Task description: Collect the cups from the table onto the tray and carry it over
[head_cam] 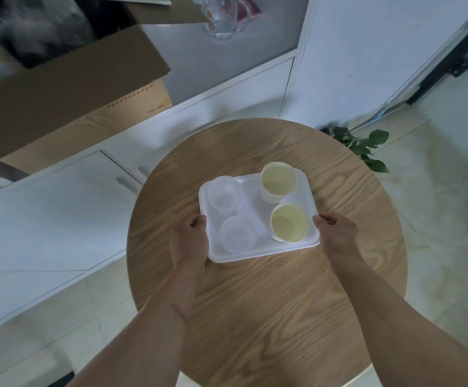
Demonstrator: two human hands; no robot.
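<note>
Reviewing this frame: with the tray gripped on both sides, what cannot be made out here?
Head view only:
- Left hand and right hand fingertips: curled under the tray edges, so grip depth is hidden.
- Whether the tray is lifted off the table: no clear gap shows.
- Clear cups and paper cups: contents unclear.
</note>
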